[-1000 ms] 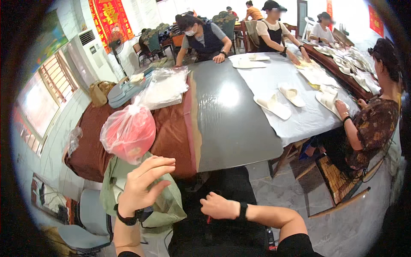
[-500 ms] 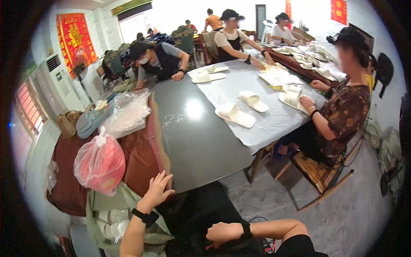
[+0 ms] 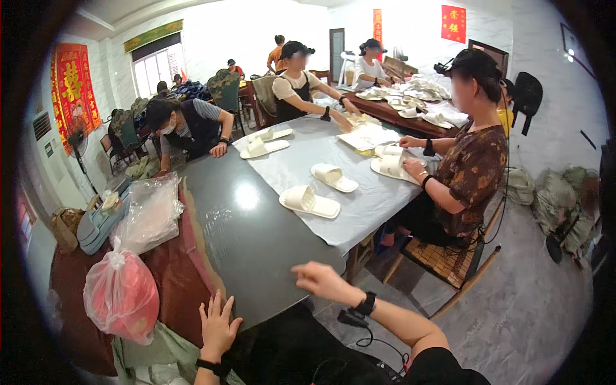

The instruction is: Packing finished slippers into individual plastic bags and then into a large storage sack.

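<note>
My left hand (image 3: 219,327) lies on the near left edge of the dark glossy tabletop (image 3: 256,256), fingers spread and nothing in them. Above the table's near right corner reaches my right hand (image 3: 328,282), its fingers stretched loosely to the left, a little curled, with no thing visible in them. The nearest white slippers, one (image 3: 310,204) and its mate (image 3: 333,178), rest on the pale grey cloth (image 3: 301,231) beyond it. Farther off sits another white pair (image 3: 264,147). At the right, a person (image 3: 471,160) has both hands at a white slipper (image 3: 393,168).
At the left, a knotted clear bag with red contents (image 3: 122,298) sits on a brown cover (image 3: 170,273), near flat plastic bags (image 3: 153,208) and a blue-grey bag (image 3: 102,224). A green sack (image 3: 154,350) stands below. A wooden chair (image 3: 436,260) is at the right; two people lean over the far table end.
My right hand has risen from my lap and reached forward to the table corner, its fingers loosening. My left hand has spread its fingers at the table edge. The view has swung right.
</note>
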`<action>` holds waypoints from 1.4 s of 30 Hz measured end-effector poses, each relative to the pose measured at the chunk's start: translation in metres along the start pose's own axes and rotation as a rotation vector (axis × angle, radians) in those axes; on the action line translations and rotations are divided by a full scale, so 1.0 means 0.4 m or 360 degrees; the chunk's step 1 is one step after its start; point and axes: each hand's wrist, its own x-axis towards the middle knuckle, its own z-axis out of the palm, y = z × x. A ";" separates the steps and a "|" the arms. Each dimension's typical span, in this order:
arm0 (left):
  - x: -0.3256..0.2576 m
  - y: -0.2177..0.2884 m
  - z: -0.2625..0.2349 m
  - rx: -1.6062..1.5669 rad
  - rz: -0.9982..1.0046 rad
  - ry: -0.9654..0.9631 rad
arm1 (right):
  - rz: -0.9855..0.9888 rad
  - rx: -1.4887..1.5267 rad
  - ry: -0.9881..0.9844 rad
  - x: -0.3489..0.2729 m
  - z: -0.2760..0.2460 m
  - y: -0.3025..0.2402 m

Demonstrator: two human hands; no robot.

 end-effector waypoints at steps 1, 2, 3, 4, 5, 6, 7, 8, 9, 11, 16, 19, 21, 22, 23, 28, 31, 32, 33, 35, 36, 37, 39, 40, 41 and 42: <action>0.001 0.004 -0.008 -0.0008 0.0015 0.0009 | 0.0003 -0.0102 0.0166 0.028 -0.022 0.030; 0.000 0.012 -0.016 -0.0095 -0.0028 0.0045 | 0.0136 -0.0142 0.0205 0.049 -0.045 0.058; 0.002 0.019 -0.019 -0.0185 -0.0071 0.0080 | 0.0269 -0.0183 0.0246 0.061 -0.068 0.088; 0.006 0.021 -0.017 -0.0181 -0.0065 0.0091 | 0.0269 -0.0197 0.0249 0.070 -0.083 0.134; 0.008 0.020 -0.017 -0.0184 -0.0071 0.0099 | 0.0247 -0.0447 0.0298 0.084 -0.089 0.189; 0.005 0.018 -0.017 -0.0181 -0.0079 0.0100 | 0.0220 -0.0693 0.0339 0.094 -0.091 0.213; 0.001 0.015 -0.016 -0.0176 -0.0093 0.0102 | 0.0206 -0.0689 0.0319 0.096 -0.090 0.237; -0.010 0.010 -0.016 -0.0170 -0.0154 0.0111 | 0.0331 -0.0899 0.0207 0.108 -0.075 0.247; -0.017 0.004 -0.018 -0.0144 -0.0134 0.0118 | 0.0436 -0.1106 0.0082 0.120 -0.057 0.255; -0.018 -0.003 -0.018 -0.0106 -0.0066 0.0163 | 0.0401 -0.1219 0.0034 0.129 -0.059 0.273; 0.008 -0.001 -0.001 -0.0100 -0.0027 0.0179 | 0.0304 -0.1345 0.0042 0.141 -0.070 0.231; -0.002 0.010 -0.013 -0.0082 -0.0020 0.0115 | 0.0041 -0.1191 -0.0039 0.204 -0.025 0.174; -0.007 0.012 -0.013 -0.0057 -0.0031 0.0088 | -0.0247 -0.0896 -0.0228 0.269 0.024 0.126; -0.012 0.011 -0.012 -0.0044 -0.0022 0.0095 | -0.0307 -0.0821 -0.0350 0.313 0.051 0.090; -0.014 0.010 -0.010 -0.0035 -0.0001 0.0101 | -0.0322 -0.0816 -0.0356 0.355 0.081 0.068; -0.011 0.003 0.003 -0.0112 0.0013 0.0170 | -0.0680 -0.0643 -0.0674 0.598 0.260 -0.004; -0.011 0.007 -0.001 -0.0204 -0.0005 0.0202 | -0.0720 -0.0775 -0.0692 0.718 0.362 -0.037; -0.016 0.003 0.006 -0.0222 -0.0022 0.0214 | -0.0744 -0.0759 -0.0696 0.749 0.404 -0.039; -0.013 0.000 0.012 -0.0208 -0.0024 0.0219 | -0.0745 -0.0936 -0.0663 0.778 0.431 -0.036; -0.012 -0.001 0.015 -0.0281 -0.0037 0.0250 | -0.0761 -0.1096 -0.0621 0.826 0.475 -0.041; -0.012 0.002 0.013 -0.0255 -0.0048 0.0230 | -0.0670 -0.1261 -0.0693 0.848 0.494 -0.049; -0.012 -0.001 0.015 -0.0236 -0.0058 0.0230 | -0.0574 -0.1427 -0.0763 0.867 0.511 -0.057; -0.009 0.001 0.016 -0.0290 -0.0040 0.0243 | -0.0531 -0.1453 -0.0786 0.895 0.537 -0.037; -0.009 0.004 0.014 -0.0278 -0.0048 0.0236 | -0.0564 -0.1423 -0.0681 0.907 0.549 -0.015; -0.010 0.003 0.012 -0.0275 -0.0055 0.0235 | -0.0599 -0.1393 -0.0587 0.910 0.555 -0.010; -0.011 0.003 0.012 -0.0288 -0.0075 0.0207 | -0.0562 -0.1346 -0.0544 0.910 0.551 0.000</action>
